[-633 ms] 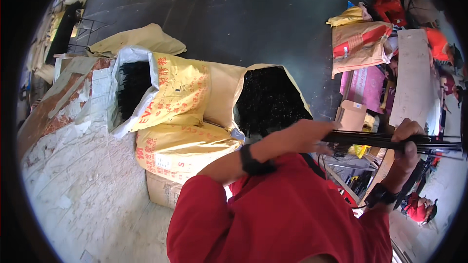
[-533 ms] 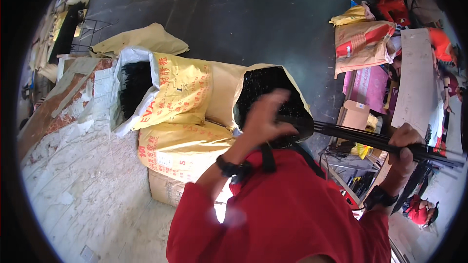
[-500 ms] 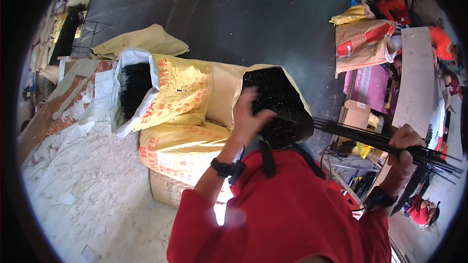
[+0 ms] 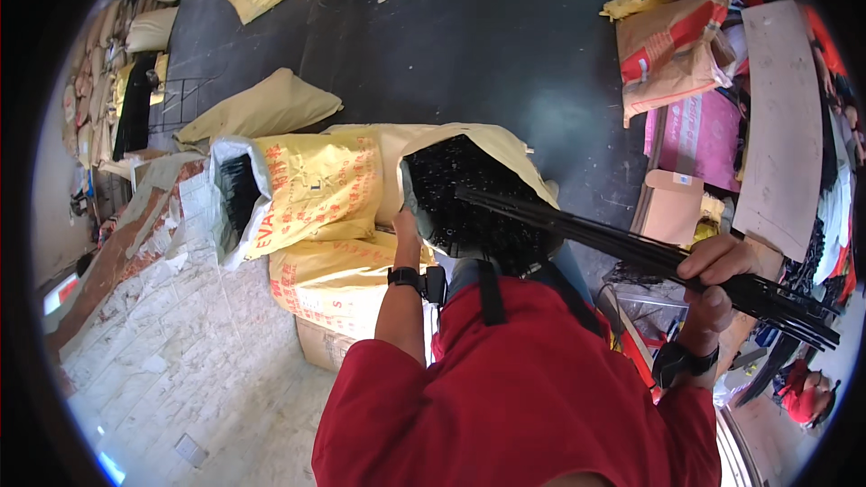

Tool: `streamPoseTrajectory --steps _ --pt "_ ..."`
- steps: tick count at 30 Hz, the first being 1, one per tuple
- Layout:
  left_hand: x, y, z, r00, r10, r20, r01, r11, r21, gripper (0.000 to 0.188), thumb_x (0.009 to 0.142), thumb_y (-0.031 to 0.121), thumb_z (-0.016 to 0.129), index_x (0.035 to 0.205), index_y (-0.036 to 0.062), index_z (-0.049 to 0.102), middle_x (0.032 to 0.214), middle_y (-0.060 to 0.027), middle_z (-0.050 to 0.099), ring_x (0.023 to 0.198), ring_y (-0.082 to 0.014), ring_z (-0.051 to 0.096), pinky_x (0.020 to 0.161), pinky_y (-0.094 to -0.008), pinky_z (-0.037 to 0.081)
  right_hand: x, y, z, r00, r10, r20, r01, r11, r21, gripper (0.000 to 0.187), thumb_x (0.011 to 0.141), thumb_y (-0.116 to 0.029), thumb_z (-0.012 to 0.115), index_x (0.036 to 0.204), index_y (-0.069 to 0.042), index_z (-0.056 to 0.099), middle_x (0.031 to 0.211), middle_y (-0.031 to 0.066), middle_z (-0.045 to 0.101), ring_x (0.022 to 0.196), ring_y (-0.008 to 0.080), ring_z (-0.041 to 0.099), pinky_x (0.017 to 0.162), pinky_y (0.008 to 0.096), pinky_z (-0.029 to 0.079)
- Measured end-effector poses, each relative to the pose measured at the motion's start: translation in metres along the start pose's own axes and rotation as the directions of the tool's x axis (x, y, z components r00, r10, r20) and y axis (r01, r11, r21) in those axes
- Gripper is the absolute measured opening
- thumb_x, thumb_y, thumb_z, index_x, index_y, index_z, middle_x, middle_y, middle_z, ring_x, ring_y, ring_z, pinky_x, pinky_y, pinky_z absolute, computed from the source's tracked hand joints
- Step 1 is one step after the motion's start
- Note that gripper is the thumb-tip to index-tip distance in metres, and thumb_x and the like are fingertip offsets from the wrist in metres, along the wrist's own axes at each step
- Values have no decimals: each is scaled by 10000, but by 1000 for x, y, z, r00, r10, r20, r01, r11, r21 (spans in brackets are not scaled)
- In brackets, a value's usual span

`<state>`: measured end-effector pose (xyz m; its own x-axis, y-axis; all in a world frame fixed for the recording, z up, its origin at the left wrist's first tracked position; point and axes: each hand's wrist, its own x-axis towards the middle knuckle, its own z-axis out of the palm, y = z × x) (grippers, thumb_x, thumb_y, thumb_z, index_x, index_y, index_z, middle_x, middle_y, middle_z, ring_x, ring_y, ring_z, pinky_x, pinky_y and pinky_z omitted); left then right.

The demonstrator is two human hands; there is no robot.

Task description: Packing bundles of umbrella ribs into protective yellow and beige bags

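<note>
An open paper sack (image 4: 510, 137) full of shiny black rods (image 4: 474, 171) lies in front of me, its mouth facing me. My left hand (image 4: 408, 227) is at the left edge of that mouth, closed on the rim; its fingertips are mostly hidden. To the right, my right hand (image 4: 717, 275) grips a bundle of long thin black rods (image 4: 595, 236). The bundle slants down from the right, and its far end reaches over the sack's mouth. A dark band sits on each wrist.
Left of the sack lies another open yellow bag (image 4: 325, 182) with black contents, on top of further yellow bags (image 4: 338, 261) and a carton (image 4: 320, 345). A rough plastered ledge (image 4: 171, 316) fills the lower left. Red-and-tan sacks (image 4: 672, 54) and a long pale board (image 4: 783, 117) stand at right.
My left hand has moved from in front of the sack's mouth to its left rim, and the mouth has widened leftward. The rod bundle's end has moved left, over the opening.
</note>
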<state>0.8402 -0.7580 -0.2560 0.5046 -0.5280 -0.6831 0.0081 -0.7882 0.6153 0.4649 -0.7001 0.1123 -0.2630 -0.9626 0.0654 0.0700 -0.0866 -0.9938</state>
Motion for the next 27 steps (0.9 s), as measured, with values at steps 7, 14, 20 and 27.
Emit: streamPoseTrajectory --steps 7,14,20,27 --pt "-39 19 38 894 -187 408 309 916 -258 446 809 311 516 1128 -1 497 1038 -97 568 913 -233 546 833 -370 423 -5 3 -73 998 -1 -65 2 1000 6 259 719 -249 682 743 -48 521 703 129 589 601 155 569 549 223 461" --pt "-48 28 50 845 33 533 62 985 -159 303 744 260 632 893 -2 603 869 -52 571 745 -148 513 710 -310 388 3 21 -51 986 -39 163 41 999 -10 152 686 -148 687 710 -60 565 725 125 633 628 181 624 564 254 498" --pt "-56 35 55 878 79 472 -56 997 -62 299 800 312 585 760 15 590 659 16 471 606 -77 384 551 -240 316 6 87 21 954 -50 294 96 985 -146 109 682 -59 670 743 -48 580 724 89 624 615 171 623 540 256 484" --pt "-60 53 59 831 96 547 -177 980 96 328 853 334 508 773 25 587 607 26 497 508 -64 414 456 -221 315 3 222 88 874 259 412 -130 940 -314 321 723 -112 657 1008 -63 516 927 101 571 803 229 592 692 303 473"
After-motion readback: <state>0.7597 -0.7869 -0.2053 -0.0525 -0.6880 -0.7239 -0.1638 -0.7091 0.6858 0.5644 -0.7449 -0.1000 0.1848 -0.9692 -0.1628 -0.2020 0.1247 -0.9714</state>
